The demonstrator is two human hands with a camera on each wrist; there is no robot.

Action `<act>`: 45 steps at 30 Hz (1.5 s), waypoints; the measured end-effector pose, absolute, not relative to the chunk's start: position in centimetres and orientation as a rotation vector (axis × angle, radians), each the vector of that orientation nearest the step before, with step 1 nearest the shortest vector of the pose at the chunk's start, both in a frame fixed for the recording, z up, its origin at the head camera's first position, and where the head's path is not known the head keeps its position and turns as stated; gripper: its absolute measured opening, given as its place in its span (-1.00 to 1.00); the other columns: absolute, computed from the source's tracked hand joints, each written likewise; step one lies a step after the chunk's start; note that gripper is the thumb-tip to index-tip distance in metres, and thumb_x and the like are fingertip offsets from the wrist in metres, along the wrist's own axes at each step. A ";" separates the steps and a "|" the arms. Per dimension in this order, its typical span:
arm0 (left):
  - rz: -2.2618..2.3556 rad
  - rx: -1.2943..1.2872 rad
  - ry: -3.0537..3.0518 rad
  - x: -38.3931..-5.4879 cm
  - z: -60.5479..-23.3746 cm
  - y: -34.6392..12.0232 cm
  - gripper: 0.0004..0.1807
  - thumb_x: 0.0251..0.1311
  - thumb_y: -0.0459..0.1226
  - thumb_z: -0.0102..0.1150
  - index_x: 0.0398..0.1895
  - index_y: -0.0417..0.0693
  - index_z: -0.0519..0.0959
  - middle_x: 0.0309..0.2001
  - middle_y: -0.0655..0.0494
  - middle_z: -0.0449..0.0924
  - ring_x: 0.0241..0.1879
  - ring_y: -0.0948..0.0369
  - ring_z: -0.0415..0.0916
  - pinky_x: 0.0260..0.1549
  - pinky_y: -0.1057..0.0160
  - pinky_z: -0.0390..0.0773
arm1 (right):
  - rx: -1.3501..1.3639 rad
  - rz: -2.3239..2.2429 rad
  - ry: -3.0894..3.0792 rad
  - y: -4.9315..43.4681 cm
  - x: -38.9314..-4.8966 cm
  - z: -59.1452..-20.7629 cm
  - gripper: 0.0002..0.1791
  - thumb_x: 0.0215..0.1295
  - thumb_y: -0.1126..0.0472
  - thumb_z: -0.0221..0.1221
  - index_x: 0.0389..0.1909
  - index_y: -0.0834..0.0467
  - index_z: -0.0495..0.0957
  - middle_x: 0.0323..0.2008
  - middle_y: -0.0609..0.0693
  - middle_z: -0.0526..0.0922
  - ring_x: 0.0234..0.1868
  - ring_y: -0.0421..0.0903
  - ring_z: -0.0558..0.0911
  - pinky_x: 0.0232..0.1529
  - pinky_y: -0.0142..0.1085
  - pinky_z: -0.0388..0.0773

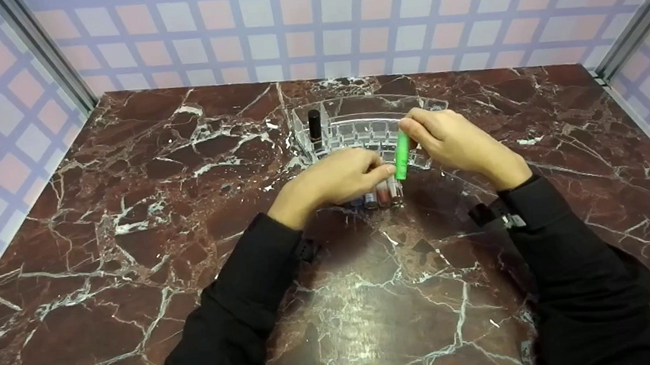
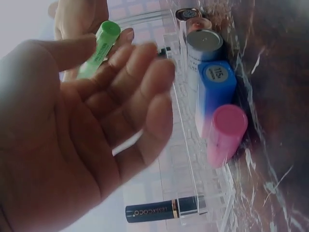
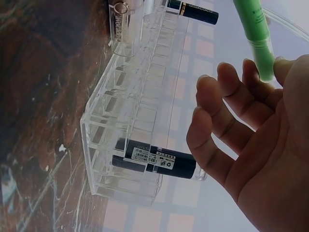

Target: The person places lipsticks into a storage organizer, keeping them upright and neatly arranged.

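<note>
My right hand (image 1: 446, 141) pinches one end of a green lipstick tube (image 1: 402, 157) between thumb and fingertips, over the front of a clear acrylic organizer (image 1: 349, 122). In the left wrist view, my left hand (image 2: 91, 116) has its fingers spread and loosely bent, the thumb tip right at the tube's other end. Below the left hand, a row of lipsticks lies before the organizer, among them a pink tube (image 2: 228, 135), a blue box-shaped one (image 2: 216, 94) and a silver-capped one (image 2: 204, 44). In the head view the left hand hides part of this row.
A black lipstick (image 1: 315, 127) stands in the organizer's left end. Another black tube with a white label (image 3: 169, 162) stands at its right end, seen in the right wrist view. Patterned panels (image 1: 339, 20) rise behind the marbled tabletop (image 1: 132, 284).
</note>
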State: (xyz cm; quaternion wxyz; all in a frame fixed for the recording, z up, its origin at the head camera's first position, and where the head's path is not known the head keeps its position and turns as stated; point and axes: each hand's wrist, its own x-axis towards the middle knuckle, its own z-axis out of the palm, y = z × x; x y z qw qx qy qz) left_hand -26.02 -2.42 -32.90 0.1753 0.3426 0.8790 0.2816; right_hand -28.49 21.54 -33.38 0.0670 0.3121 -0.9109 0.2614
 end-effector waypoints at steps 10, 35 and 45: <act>0.671 0.624 2.762 -27.0 -32.9 -3.9 -0.48 0.62 0.03 -0.11 -0.60 0.07 0.34 -0.65 0.26 0.30 -0.72 0.35 0.16 -0.71 0.40 0.20 | 0.799 0.864 -2.641 22.1 -28.5 -32.8 -0.60 0.67 -0.05 -0.06 -0.05 0.19 0.57 -0.36 0.04 0.57 -0.47 -0.06 0.40 -0.29 -0.20 0.40; 0.292 0.156 2.942 -28.7 -34.1 -5.8 -0.55 0.62 0.01 -0.12 -0.18 -0.11 0.64 -0.43 0.08 0.46 -0.47 0.14 0.44 -0.48 0.22 0.49 | 0.594 0.732 -2.395 23.2 -30.0 -34.4 -0.64 0.43 0.05 0.26 -0.02 0.26 0.72 -0.16 0.18 0.56 -0.14 0.10 0.39 -0.08 -0.10 0.25; 0.312 0.173 2.936 -29.1 -34.8 -6.2 -0.59 0.60 -0.03 -0.08 -0.21 -0.13 0.62 -0.20 -0.09 0.64 -0.32 0.05 0.56 -0.40 0.17 0.56 | 0.515 0.702 -2.494 23.4 -30.2 -34.9 -0.61 0.50 0.02 0.20 0.06 0.26 0.69 -0.08 0.19 0.54 -0.04 0.15 0.36 0.02 -0.01 0.27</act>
